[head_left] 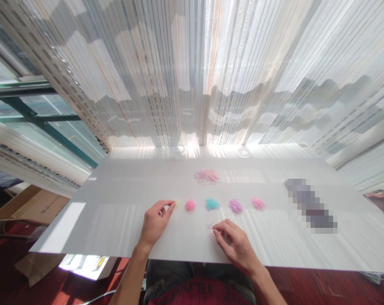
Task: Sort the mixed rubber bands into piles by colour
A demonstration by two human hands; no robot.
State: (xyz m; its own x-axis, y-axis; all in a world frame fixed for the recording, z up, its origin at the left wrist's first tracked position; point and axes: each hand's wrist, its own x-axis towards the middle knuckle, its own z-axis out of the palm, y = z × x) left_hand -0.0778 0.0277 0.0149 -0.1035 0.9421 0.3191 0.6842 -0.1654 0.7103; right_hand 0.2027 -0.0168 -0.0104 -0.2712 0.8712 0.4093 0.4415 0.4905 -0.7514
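Two bare hands are working over small piles of thin coloured pieces on a white tabletop point(115, 228).
Taking the turquoise pile point(212, 203) as landmark, the left hand point(155, 221) is pinching its grip closed at the pale yellow pile point(176, 204) farthest left, any held piece being too small to tell; the right hand point(235, 243) is hovering nearer the person, grip slightly parted beside loose pinkish pieces point(210, 226), its hold unclear; the mixed multicoloured pile point(206, 177) is lying beyond.
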